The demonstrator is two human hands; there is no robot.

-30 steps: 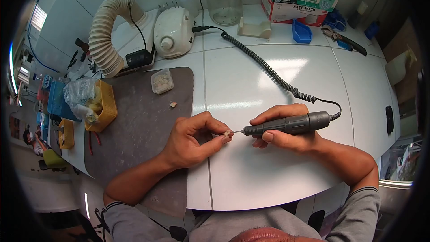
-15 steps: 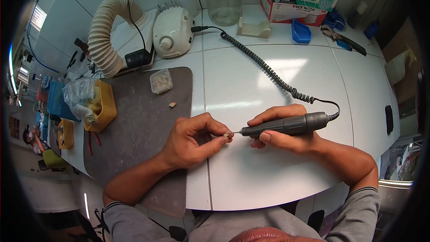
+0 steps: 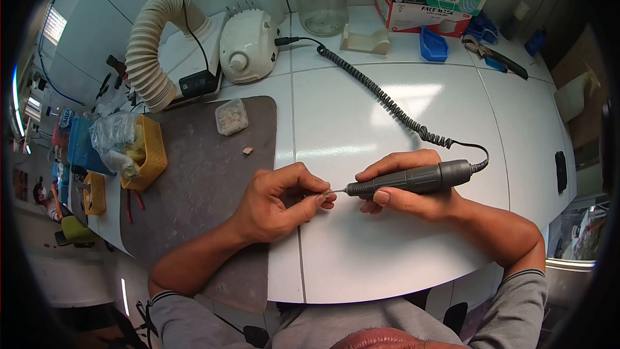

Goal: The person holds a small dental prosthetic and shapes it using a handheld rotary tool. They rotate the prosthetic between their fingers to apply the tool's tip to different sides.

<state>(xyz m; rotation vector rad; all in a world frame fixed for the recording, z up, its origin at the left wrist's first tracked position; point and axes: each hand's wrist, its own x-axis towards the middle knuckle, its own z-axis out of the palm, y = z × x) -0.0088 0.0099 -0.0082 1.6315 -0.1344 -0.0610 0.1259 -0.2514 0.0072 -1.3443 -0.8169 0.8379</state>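
A black rotary handpiece (image 3: 423, 179) lies across my right hand (image 3: 413, 201), whose fingers are wrapped round it. Its thin metal bit (image 3: 338, 190) points left and meets a tiny pale piece (image 3: 328, 193) pinched between the thumb and fingertips of my left hand (image 3: 278, 203). The fingertips hide much of that piece. From the handpiece's rear a coiled black cord (image 3: 387, 101) runs up to a white control unit (image 3: 248, 46). A small clear tub (image 3: 232, 117) of pale pieces sits on the dark mat (image 3: 200, 174), with one loose piece (image 3: 248, 150) below it.
At the left are a ribbed hose (image 3: 143, 52), a yellow basket (image 3: 154, 155) with plastic bags, and red-handled pliers (image 3: 129, 207). Along the back stand a glass jar (image 3: 320, 6), mask boxes (image 3: 423, 13) and a blue tray (image 3: 433, 46). A person (image 3: 51, 200) is far left.
The fingertips of my left hand and the small piece have shifted very slightly. My right hand still holds the handpiece in nearly the same place.
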